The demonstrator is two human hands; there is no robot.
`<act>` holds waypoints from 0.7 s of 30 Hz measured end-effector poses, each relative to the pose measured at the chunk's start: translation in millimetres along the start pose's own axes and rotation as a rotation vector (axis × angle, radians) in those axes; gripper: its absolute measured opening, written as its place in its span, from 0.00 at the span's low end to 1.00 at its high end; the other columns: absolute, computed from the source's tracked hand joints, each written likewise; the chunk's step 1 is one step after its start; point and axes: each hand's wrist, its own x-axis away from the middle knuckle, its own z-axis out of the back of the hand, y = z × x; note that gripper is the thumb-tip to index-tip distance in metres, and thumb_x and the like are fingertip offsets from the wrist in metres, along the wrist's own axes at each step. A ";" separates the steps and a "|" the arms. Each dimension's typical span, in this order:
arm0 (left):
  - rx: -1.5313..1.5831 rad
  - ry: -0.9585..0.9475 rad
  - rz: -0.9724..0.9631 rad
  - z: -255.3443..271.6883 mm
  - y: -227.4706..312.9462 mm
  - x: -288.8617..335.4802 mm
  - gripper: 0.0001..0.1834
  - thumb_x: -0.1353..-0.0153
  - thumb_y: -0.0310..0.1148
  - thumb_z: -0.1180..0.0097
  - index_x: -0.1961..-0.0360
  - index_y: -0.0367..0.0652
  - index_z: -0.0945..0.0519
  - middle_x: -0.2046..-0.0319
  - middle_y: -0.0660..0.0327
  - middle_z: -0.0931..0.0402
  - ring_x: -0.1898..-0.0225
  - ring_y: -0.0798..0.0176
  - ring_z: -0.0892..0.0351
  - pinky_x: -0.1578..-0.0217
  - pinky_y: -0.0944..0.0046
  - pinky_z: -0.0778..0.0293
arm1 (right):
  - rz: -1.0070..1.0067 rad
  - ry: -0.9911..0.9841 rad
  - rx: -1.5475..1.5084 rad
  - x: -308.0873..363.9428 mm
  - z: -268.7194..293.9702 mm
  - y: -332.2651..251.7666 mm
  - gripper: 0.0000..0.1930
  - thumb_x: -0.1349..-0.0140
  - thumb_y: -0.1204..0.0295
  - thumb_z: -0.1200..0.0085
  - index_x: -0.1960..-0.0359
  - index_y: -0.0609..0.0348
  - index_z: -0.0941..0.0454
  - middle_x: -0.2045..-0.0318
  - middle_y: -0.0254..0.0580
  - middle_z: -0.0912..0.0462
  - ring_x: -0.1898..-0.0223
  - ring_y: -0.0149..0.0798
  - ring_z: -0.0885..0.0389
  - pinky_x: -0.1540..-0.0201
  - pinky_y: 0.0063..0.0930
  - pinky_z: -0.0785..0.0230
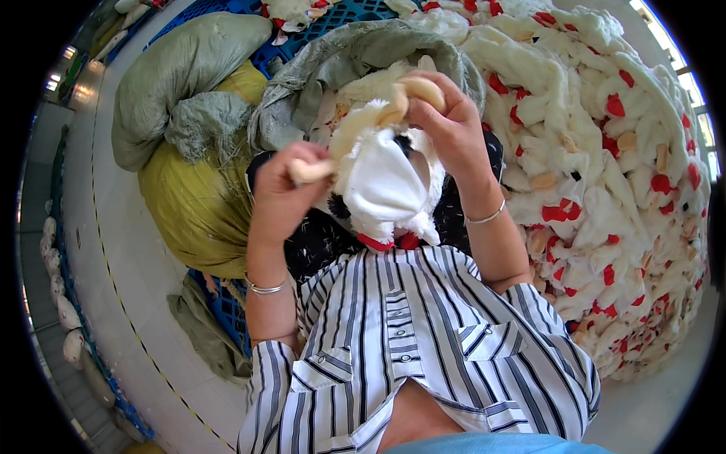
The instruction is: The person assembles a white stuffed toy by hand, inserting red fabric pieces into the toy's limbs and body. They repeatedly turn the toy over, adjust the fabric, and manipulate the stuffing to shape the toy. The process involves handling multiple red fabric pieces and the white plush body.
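Left of centre, a tan curved tip (311,172) is gripped by the left hand (282,198); mid-frame, white plush (384,181) is seemingly steadied; another tip (426,89) is pinched by the right hand (455,129), apart. Rightward, a plush heap (563,144) is presumably kept reachable.

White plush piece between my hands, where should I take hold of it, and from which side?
Probably by the curved beige parts of the white plush piece, one per hand, from its left and right: they appear to jut beyond the soft body, and the left hand and right hand grip there.
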 end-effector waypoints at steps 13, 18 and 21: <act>-0.073 0.426 -0.683 100.3 84.6 25.2 0.09 0.34 0.25 0.48 0.55 0.34 0.22 0.58 0.62 0.23 0.59 0.70 0.24 0.55 0.69 0.27 | 0.493 0.125 0.024 -10.0 7.5 -65.7 0.11 0.31 0.72 0.49 0.55 0.68 0.20 0.67 0.39 0.17 0.80 0.18 0.31 0.82 0.12 0.43; -0.334 0.383 -0.485 107.6 60.7 38.8 0.09 0.37 0.21 0.49 0.59 0.35 0.20 0.60 0.62 0.20 0.62 0.73 0.24 0.58 0.72 0.29 | 0.130 0.144 0.112 -10.5 12.2 -17.2 0.11 0.31 0.70 0.49 0.55 0.64 0.20 0.69 0.28 0.19 0.79 0.16 0.31 0.81 0.11 0.42; -0.281 0.307 -0.269 114.5 40.3 52.2 0.09 0.36 0.21 0.50 0.59 0.38 0.20 0.61 0.64 0.21 0.66 0.76 0.27 0.62 0.75 0.31 | 0.158 0.134 0.107 -8.3 20.0 -4.7 0.11 0.30 0.68 0.49 0.54 0.62 0.19 0.69 0.28 0.19 0.78 0.16 0.31 0.81 0.12 0.42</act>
